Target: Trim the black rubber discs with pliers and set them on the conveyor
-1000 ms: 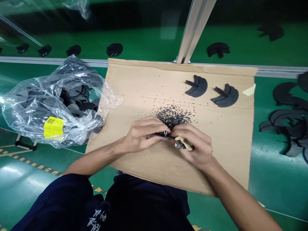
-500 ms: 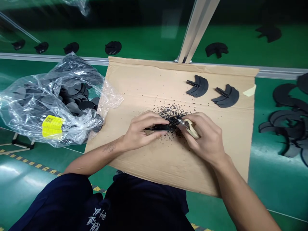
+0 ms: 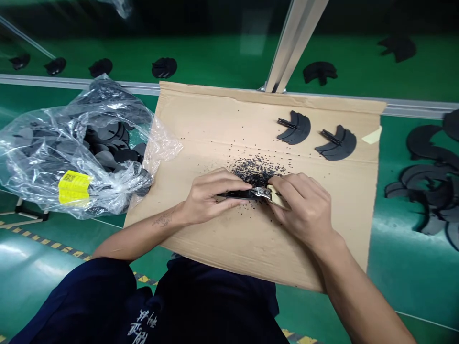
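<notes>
Over the middle of a cardboard sheet (image 3: 229,243), my left hand (image 3: 211,196) pinches a black plastic part (image 3: 236,194) between thumb and fingers. My right hand (image 3: 304,203) is closed around side cutters with pale yellow handles (image 3: 278,198). The metal jaws (image 3: 261,192) of the cutters are at the right end of the black part; whether they bite into it I cannot tell. Small black clippings (image 3: 256,167) lie scattered just beyond my hands. Two fan-shaped black parts, one nearer (image 3: 294,128) and one farther right (image 3: 337,142), rest on the cardboard.
A clear plastic bag (image 3: 39,148) full of black discs, with a yellow label (image 3: 74,187), lies at the left. More curved black parts (image 3: 426,179) are piled on the green surface at the right. Several black parts stand behind a metal rail (image 3: 136,87), near an upright post (image 3: 294,43).
The cutters have swung and moved left and slightly down, so the jaws now meet the end of the black part. My left hand has barely moved.
</notes>
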Available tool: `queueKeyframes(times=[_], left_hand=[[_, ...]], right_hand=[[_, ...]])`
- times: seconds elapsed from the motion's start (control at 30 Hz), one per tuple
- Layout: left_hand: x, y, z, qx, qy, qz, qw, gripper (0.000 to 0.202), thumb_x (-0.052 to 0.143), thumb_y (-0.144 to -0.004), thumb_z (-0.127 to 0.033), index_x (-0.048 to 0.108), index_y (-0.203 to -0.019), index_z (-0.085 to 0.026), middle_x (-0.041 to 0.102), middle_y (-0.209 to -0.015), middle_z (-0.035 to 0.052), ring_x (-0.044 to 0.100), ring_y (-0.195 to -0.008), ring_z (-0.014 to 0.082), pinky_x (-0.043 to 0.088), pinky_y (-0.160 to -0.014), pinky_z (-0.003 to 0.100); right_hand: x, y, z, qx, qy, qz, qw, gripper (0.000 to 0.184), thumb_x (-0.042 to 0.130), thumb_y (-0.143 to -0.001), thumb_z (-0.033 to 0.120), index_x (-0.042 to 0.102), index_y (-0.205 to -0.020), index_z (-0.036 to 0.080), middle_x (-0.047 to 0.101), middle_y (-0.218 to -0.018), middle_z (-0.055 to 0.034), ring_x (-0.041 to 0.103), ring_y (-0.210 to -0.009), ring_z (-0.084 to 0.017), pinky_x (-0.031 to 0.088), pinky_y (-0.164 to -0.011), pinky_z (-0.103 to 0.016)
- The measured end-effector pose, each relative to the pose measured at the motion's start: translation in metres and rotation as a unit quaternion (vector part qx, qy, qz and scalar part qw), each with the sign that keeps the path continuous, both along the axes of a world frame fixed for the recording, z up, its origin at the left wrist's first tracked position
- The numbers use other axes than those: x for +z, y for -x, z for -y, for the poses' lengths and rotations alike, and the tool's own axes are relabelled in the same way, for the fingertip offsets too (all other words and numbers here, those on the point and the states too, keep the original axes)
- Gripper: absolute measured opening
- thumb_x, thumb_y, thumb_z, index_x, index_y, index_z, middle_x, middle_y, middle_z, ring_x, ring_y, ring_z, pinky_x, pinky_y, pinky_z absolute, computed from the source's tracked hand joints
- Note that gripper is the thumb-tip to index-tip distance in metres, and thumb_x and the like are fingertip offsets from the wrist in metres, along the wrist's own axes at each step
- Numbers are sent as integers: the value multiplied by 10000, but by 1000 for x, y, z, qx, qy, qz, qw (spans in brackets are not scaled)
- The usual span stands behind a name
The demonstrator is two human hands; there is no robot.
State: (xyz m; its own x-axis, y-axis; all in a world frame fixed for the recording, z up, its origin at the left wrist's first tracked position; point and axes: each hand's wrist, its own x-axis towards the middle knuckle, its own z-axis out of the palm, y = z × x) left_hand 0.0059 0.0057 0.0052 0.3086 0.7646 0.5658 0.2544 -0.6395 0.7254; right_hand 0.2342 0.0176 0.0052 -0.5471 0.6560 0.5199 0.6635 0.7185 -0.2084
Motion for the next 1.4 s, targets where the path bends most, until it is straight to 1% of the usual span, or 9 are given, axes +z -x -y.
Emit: queueKeyframes(times=[0.3,0.43,0.6,0.83,0.93,1.07,1.13,1.27,1.4], left_hand=[[-3,2,0,-21,0,12,1000,237,785,-852,-244,758,-1081,-189,774,-887,58,702,-789,126,579,-718,258],[-2,1,-1,-25,6,14,1000,247,775,-861,-250,754,-1102,-202,772,-900,54,700,-801,127,577,-727,263],[1,2,-1,-29,-2,-9,1000,258,765,-866,-225,734,-1119,-183,756,-900,53,686,-816,130,564,-718,260],[-1,1,-1,-9,2,-52,999,297,732,-895,-254,704,-1187,-209,753,-936,41,674,-825,129,560,-735,272],[0,1,-1,25,-6,-62,998,245,754,-880,-264,727,-1121,-226,769,-932,31,687,-836,137,559,-781,300],[-1,2,0,38,29,-15,999,219,763,-871,-246,712,-1076,-191,773,-969,45,711,-888,142,580,-801,291],[-2,3,1,28,55,10,998,225,773,-857,-226,684,-1057,-169,766,-987,59,721,-937,151,596,-844,298],[-5,5,0,-2,16,-24,1000,147,729,-871,-158,645,-992,-148,750,-979,79,720,-966,163,603,-868,299],[-9,7,-2,14,-67,-187,980,246,602,-907,-81,656,-1135,-159,736,-1066,97,698,-981,183,605,-847,329]], right_hand=[[3,0,2,-11,-43,44,998,100,574,-947,167,655,-892,190,629,-651,-27,523,-619,-167,407,-588,-322],[0,1,5,-12,0,9,1000,172,554,-952,165,646,-813,205,607,-620,-15,520,-573,-150,388,-546,-312],[-2,0,5,15,90,-90,992,141,545,-939,136,650,-877,206,649,-702,-29,574,-607,-146,423,-558,-289],[-7,0,1,-49,40,5,998,176,538,-886,139,679,-985,176,677,-796,-70,566,-703,-203,399,-607,-330],[-6,2,1,-37,120,-58,990,177,545,-883,147,682,-990,181,678,-811,-62,590,-721,-197,437,-634,-324],[0,5,1,1,267,-181,947,137,642,-876,218,662,-1011,207,708,-866,-35,628,-710,-168,494,-639,-298],[2,6,2,23,284,-213,935,145,687,-869,258,654,-1003,214,712,-867,-32,640,-715,-167,498,-627,-292],[3,6,5,54,134,-158,977,67,609,-911,159,650,-949,197,678,-779,-44,593,-680,-163,444,-612,-304],[4,7,11,73,-9,-72,995,124,585,-907,110,648,-970,197,661,-714,-31,533,-630,-168,352,-562,-331]])
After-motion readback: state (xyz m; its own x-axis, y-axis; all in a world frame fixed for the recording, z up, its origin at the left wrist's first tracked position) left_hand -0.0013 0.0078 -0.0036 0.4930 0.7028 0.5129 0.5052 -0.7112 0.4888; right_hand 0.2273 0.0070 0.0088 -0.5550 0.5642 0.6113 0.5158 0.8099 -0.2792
